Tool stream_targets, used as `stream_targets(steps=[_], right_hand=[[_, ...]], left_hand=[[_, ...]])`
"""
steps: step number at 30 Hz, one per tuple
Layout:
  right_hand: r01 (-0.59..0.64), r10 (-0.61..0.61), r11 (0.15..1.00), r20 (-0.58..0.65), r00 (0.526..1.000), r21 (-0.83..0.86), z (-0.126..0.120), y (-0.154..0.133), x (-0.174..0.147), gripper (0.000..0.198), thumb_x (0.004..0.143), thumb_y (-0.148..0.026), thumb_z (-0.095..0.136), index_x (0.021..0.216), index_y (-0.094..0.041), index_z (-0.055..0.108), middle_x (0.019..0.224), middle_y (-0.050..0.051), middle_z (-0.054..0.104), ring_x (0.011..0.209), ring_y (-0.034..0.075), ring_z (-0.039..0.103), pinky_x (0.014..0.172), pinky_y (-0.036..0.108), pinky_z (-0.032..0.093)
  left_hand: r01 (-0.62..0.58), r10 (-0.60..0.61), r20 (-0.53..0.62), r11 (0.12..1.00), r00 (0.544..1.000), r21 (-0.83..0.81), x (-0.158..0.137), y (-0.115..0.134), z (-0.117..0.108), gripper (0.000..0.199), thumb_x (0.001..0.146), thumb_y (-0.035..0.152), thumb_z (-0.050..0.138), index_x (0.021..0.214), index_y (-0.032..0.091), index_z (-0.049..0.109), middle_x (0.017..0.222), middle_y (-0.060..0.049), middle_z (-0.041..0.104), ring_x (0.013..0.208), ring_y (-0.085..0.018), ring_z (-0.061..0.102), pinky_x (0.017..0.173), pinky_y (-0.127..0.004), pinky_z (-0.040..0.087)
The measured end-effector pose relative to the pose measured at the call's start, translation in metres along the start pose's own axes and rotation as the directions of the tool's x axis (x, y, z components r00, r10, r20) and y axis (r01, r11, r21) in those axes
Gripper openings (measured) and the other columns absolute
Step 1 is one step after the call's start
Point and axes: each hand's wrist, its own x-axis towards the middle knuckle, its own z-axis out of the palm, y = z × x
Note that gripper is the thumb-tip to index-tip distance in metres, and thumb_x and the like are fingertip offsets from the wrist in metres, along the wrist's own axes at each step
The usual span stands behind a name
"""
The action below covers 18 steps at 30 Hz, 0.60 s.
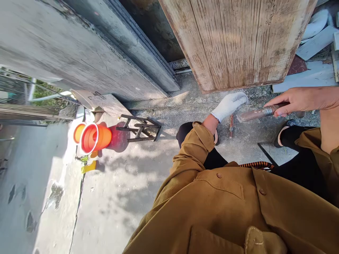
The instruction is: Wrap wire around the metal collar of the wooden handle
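My left hand (230, 106), in a white knitted glove, is held above the concrete near the foot of a wooden panel. Its fingers are curled together; whatever they may grip is hidden. My bare right hand (296, 101) is wrapped round one end of a brown rod-shaped tool (254, 114) with a coiled metal band. The tool's far end is blurred and points toward the glove, slightly below it. Just under the glove a thin reddish-brown stick-like piece (231, 126) shows; I cannot tell whether the glove touches it.
The worn wooden panel (233, 42) leans upright ahead. White pipe and board scraps (317, 46) lie at the far right. To the left are a dark wooden stool (141, 128), orange buckets (99, 137) and a yellow object (89, 167). A dark bar (267, 154) lies between my feet.
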Motion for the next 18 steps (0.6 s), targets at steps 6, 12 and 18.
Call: stream_targets(steps=[6, 12, 18], right_hand=[[-0.040, 0.122, 0.951, -0.254, 0.959, 0.308, -0.008, -0.007, -0.007, 0.045, 0.098, -0.062, 0.080, 0.116, -0.021, 0.083, 0.100, 0.010, 0.079, 0.084, 0.021, 0.066, 0.074, 0.038, 0.059], [-0.256, 0.229, 0.966, -0.318, 0.920, -0.044, 0.005, -0.018, 0.010, 0.044, 0.103, -0.056, 0.070, 0.123, -0.019, 0.083, 0.087, 0.008, 0.078, 0.082, 0.023, 0.067, 0.079, 0.039, 0.049], [-0.217, 0.196, 0.880, -0.093, 0.976, -0.424, 0.019, -0.012, 0.024, 0.036, 0.099, -0.049, 0.070, 0.113, -0.022, 0.089, 0.103, 0.015, 0.085, 0.085, 0.028, 0.070, 0.075, 0.041, 0.049]], left_hand=[[-0.029, 0.076, 0.224, 0.978, 0.972, -0.207, -0.001, -0.001, 0.025, 0.037, 0.111, 0.048, 0.058, 0.105, 0.015, 0.074, 0.095, -0.004, 0.072, 0.074, -0.011, 0.058, 0.082, -0.030, 0.053], [-0.060, 0.082, 0.299, 0.995, 0.951, -0.082, -0.008, 0.013, 0.025, 0.037, 0.111, 0.045, 0.058, 0.108, 0.013, 0.076, 0.100, -0.006, 0.076, 0.089, -0.015, 0.065, 0.093, -0.029, 0.053], [-0.113, 0.057, 0.269, 0.974, 0.961, 0.196, -0.008, 0.014, 0.022, 0.030, 0.110, 0.034, 0.056, 0.111, 0.016, 0.080, 0.103, -0.004, 0.078, 0.102, -0.019, 0.069, 0.102, -0.030, 0.053]])
